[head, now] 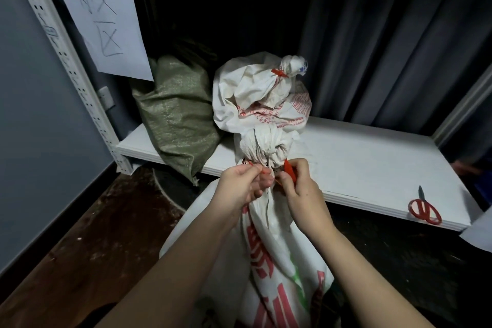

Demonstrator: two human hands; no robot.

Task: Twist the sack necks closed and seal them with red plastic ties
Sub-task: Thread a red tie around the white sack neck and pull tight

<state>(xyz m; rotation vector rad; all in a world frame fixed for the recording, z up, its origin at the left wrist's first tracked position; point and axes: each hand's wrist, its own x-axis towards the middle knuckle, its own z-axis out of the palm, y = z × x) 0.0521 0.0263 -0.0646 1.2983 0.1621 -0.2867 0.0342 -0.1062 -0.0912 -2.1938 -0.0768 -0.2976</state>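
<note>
hands, left hand (241, 185) and right hand (300, 189), pinch red tie (290, 172) at sack neck (263, 154).

Two sacks (183, 114) on shelf (346, 157), left end; scissors (423, 210) right; another sack (277, 261) in front.

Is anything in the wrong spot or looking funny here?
Mostly no. The red scissors lie right at the front edge of the white shelf, where a bump might knock them off. Otherwise both hands, left hand and right hand, are busy with a red tie at the white sack neck.
</note>
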